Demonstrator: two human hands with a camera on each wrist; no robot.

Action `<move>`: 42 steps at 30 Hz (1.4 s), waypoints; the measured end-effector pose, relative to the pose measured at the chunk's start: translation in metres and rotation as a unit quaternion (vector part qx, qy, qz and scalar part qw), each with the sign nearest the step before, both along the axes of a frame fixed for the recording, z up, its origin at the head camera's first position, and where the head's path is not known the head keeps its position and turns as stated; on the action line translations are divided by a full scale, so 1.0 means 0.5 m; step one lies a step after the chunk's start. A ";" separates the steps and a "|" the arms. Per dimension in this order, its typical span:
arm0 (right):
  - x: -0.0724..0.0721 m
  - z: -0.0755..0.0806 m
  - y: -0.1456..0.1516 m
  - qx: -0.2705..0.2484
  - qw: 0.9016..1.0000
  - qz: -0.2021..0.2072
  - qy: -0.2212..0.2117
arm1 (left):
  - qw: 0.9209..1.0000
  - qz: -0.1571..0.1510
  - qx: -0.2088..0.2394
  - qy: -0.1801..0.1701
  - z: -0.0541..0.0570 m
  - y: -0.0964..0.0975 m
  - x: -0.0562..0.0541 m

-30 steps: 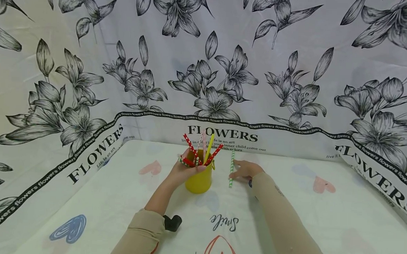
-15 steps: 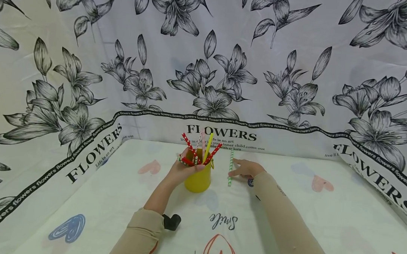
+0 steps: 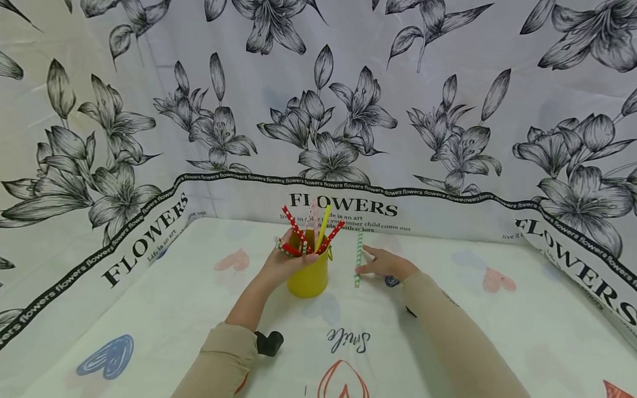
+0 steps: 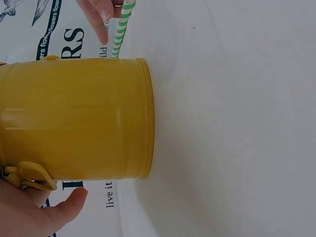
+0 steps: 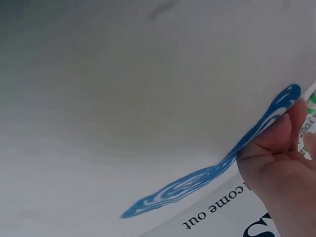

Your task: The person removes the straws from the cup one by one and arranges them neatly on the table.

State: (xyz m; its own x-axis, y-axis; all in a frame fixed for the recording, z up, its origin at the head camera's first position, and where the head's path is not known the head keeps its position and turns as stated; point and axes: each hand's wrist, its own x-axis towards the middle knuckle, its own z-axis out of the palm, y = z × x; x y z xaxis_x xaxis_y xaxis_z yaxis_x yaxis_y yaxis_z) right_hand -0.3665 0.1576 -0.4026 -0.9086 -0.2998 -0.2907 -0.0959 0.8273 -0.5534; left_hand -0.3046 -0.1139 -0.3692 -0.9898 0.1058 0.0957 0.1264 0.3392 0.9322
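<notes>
A yellow bucket stands upright on the white cloth, holding several paper straws. Red polka-dot straws, a yellow straw and pale pink ones rise from it. My left hand grips the bucket's left side near the rim, thumb across the front of the opening. Beside that hand, a cluster of red and green straw ends lies at the rim. Right of the bucket, my right hand pinches a green-and-white striped straw, held nearly upright. In the right wrist view its fingers hide most of that straw.
A metal handle loop sits on the bucket's side. The cloth carries printed hearts and the word Smile. A flower-printed curtain closes off the back and sides. A black object shows by my left wrist.
The scene has shifted slightly left and up in the head view. Both hands keep their holds on the bucket and the striped straw.
</notes>
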 end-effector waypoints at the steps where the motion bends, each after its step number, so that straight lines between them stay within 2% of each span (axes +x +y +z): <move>1: 0.002 0.003 0.001 -0.013 1.000 -0.001 -0.001 | 1.000 0.000 -0.001 0.002 0.000 0.000 -0.002; 7: 0.020 0.024 0.001 -0.076 0.997 -0.015 -0.021 | 1.000 -0.002 0.006 0.002 -0.008 -0.003 -0.005; 12: 0.038 0.039 -0.005 -0.115 0.993 -0.012 0.002 | 1.000 0.004 0.007 -0.002 -0.014 -0.008 -0.002; 14: 0.047 0.046 -0.008 -0.146 0.989 -0.013 0.009 | 1.000 0.004 0.006 -0.001 -0.012 -0.009 0.000; 21: 0.078 0.073 -0.033 -0.275 0.961 -0.012 0.012 | 1.000 0.004 0.002 0.001 -0.006 -0.008 0.004; 24: 0.087 0.080 -0.048 -0.316 0.949 0.005 0.005 | 1.000 0.012 0.001 -0.009 -0.004 -0.007 0.004; 28: 0.093 0.086 -0.067 -0.359 0.934 0.005 0.004 | 1.000 0.014 -0.005 -0.014 0.000 -0.003 0.004; 31: 0.096 0.093 -0.081 -0.372 0.928 -0.014 0.008 | 1.000 0.013 -0.009 -0.016 0.003 -0.001 0.003; 35: 0.095 0.101 -0.102 -0.372 0.927 -0.052 0.009 | 1.000 0.013 -0.008 -0.019 0.005 0.000 0.002; 42: 0.086 0.106 -0.131 -0.397 0.911 -0.115 0.008 | 1.000 0.004 0.000 -0.009 0.004 0.002 0.002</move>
State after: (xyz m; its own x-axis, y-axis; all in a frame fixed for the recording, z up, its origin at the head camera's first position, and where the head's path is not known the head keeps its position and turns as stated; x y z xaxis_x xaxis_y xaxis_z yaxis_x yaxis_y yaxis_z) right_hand -0.3233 0.0921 -0.3494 -0.9760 -0.2118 -0.0512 0.0156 0.1664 -0.9859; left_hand -0.3037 -0.1128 -0.3671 -0.9922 0.0977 0.0771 0.1061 0.3409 0.9341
